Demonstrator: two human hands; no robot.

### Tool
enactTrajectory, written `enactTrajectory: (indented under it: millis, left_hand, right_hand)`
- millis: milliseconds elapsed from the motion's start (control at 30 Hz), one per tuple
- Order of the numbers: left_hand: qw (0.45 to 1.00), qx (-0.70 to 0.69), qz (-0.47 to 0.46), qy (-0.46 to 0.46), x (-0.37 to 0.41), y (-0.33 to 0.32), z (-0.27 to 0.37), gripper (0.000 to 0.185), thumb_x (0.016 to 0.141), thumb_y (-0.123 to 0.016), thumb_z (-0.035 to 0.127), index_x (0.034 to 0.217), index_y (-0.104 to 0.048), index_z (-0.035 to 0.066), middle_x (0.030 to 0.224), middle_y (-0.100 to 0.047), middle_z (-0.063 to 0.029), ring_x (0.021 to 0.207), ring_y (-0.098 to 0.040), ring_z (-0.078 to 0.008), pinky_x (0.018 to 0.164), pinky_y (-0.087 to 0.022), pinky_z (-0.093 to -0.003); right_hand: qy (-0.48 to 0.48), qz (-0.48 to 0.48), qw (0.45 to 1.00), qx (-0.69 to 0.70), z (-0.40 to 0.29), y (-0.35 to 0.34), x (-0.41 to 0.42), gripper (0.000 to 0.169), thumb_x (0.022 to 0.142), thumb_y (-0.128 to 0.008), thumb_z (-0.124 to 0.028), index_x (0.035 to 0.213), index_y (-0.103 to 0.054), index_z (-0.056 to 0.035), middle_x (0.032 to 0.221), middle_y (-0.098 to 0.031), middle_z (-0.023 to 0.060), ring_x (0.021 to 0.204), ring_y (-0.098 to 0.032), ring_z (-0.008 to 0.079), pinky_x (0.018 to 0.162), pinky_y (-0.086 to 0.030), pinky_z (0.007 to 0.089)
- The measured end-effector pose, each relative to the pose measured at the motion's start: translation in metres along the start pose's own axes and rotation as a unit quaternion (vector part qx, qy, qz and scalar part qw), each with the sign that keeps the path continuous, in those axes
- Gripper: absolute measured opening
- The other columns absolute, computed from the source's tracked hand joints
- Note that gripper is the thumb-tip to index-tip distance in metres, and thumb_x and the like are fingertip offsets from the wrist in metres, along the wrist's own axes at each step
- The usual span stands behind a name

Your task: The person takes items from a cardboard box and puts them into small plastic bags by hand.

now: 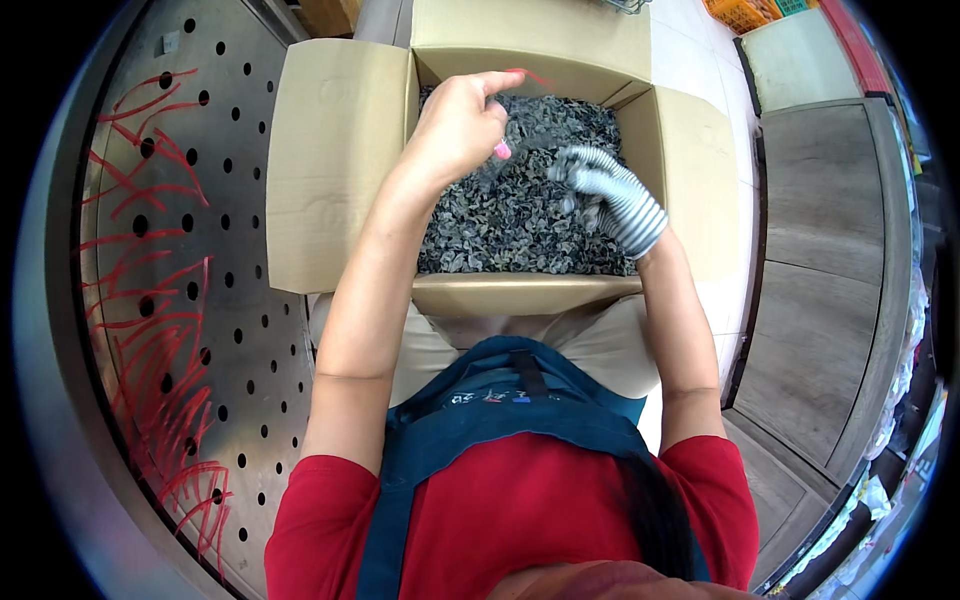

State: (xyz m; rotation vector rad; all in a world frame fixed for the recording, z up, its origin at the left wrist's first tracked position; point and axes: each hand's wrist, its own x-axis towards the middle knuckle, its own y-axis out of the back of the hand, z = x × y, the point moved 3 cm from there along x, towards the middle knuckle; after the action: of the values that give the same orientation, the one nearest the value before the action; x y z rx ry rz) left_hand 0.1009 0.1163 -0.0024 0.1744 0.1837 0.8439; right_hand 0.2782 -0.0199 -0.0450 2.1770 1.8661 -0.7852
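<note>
My bare left hand [466, 120] is over the left part of an open cardboard box [525, 294], its index finger stretched to the right. A thin red strip [538, 77] trails from that fingertip. A small pink thing [502, 149] shows below the curled fingers; what it is stays unclear. Dark, curled dried pieces [495, 240], resembling dried black fungus, fill the lower part of the box. My right hand [611, 195], in a grey-and-white striped glove, is just above them with bent, motion-blurred fingers. Whether it holds any pieces is hidden.
Many red strips [161, 360] lie on a perforated metal surface [247, 330] to my left. The box's left flap [337, 165] and right flap [697, 180] are folded outward. A wooden panel [817, 225] stands on the right. An orange crate [739, 13] is at the far right.
</note>
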Motion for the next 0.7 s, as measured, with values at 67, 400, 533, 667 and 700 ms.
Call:
enactTrajectory:
  millis: [67,400,533,667,700]
  left_hand:
    - [0.999,0.019,-0.024,-0.011,-0.001,-0.007,0.0,0.055,0.082,-0.042,-0.007,0.135,-0.053,0.001,0.094,-0.067,-0.0091,0.056,-0.06,-0.0083,0.055,-0.051,-0.024]
    - [0.995,0.068,-0.032,-0.059,-0.008,-0.015,0.004,0.063,0.077,-0.047,-0.007,0.139,-0.048,0.0,0.065,-0.056,-0.0036,0.055,-0.057,-0.0096,0.058,-0.051,-0.0267]
    - [0.997,0.059,-0.035,-0.042,-0.008,-0.011,0.004,0.062,0.077,-0.048,-0.007,0.139,-0.049,0.0,0.061,-0.056,-0.0029,0.056,-0.058,-0.0092,0.059,-0.051,-0.0272]
    - [0.997,0.047,-0.016,-0.052,-0.004,-0.006,-0.005,0.06,0.078,-0.048,-0.005,0.138,-0.05,0.001,0.064,-0.059,-0.0038,0.057,-0.06,-0.0085,0.061,-0.051,-0.0268]
    - [0.998,0.041,-0.012,-0.047,-0.003,-0.006,-0.007,0.059,0.078,-0.049,-0.005,0.137,-0.051,0.001,0.064,-0.059,-0.0034,0.057,-0.059,-0.008,0.06,-0.051,-0.0264]
  right_hand:
    - [0.05,-0.071,0.988,0.125,-0.018,-0.015,-0.002,0.053,0.086,-0.069,-0.031,0.13,-0.053,-0.0077,0.116,-0.065,0.0116,0.071,-0.066,0.0158,0.051,-0.052,0.0225]
    - [-0.042,0.04,0.983,0.176,-0.044,-0.042,0.041,0.022,0.091,-0.066,-0.023,0.106,-0.064,-0.0062,0.095,-0.067,0.0101,0.09,-0.065,0.0206,0.073,-0.062,0.0364]
    - [-0.017,0.048,0.985,0.167,-0.06,-0.06,0.034,0.031,0.094,-0.06,-0.027,0.113,-0.059,-0.0016,0.108,-0.062,0.0171,0.098,-0.062,0.0305,0.076,-0.061,0.046]
    - [-0.009,0.051,0.993,0.107,-0.06,-0.059,0.037,0.041,0.096,-0.057,-0.031,0.121,-0.055,0.0014,0.117,-0.059,0.019,0.101,-0.063,0.0319,0.083,-0.06,0.0444]
    - [-0.005,0.075,0.994,0.082,-0.06,-0.061,0.033,0.041,0.096,-0.057,-0.031,0.12,-0.056,0.0018,0.115,-0.061,0.018,0.101,-0.064,0.0293,0.085,-0.06,0.0415]
